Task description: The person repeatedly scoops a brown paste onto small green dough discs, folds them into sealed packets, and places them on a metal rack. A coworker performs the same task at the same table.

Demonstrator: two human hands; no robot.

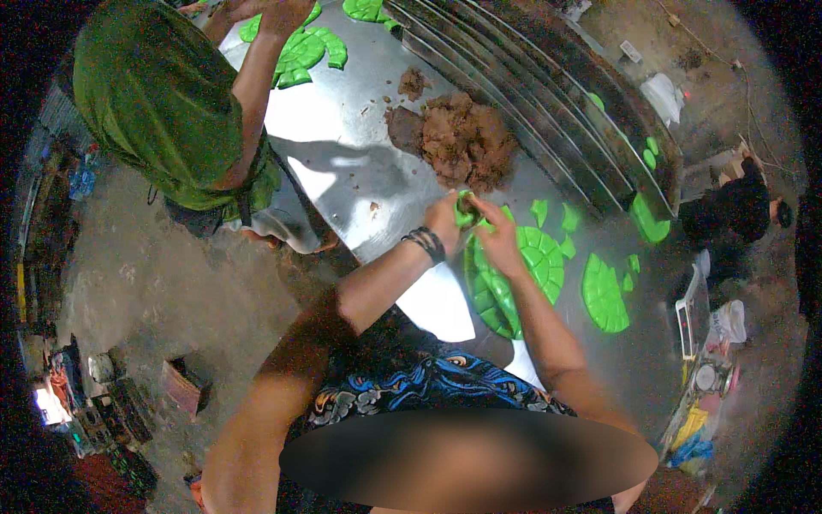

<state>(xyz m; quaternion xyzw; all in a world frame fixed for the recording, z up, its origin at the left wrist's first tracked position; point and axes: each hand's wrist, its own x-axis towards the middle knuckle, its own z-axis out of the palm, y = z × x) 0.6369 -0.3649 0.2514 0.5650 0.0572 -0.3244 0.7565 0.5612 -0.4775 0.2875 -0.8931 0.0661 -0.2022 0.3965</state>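
My left hand (443, 221), with dark bands at its wrist, is closed around a small piece of green dough (463, 218). Something brown shows at the top of that piece. My right hand (499, 236) meets it from the other side, its fingers bent against the same dough. Just beyond my hands sits a crumbly brown mound (469, 141) of what looks like filling. Below and right of them lie flat green dough rounds (539, 261), scored into segments. A partly used green round (604, 295) and several small loose pieces are farther right.
Long metal trays (522, 94) stand along the table's far right side, with bits of green at their end. A co-worker in a green top (158, 103) reaches over the metal table (342, 201) at left, near more green dough (300, 53). Another person (728, 210) is at far right.
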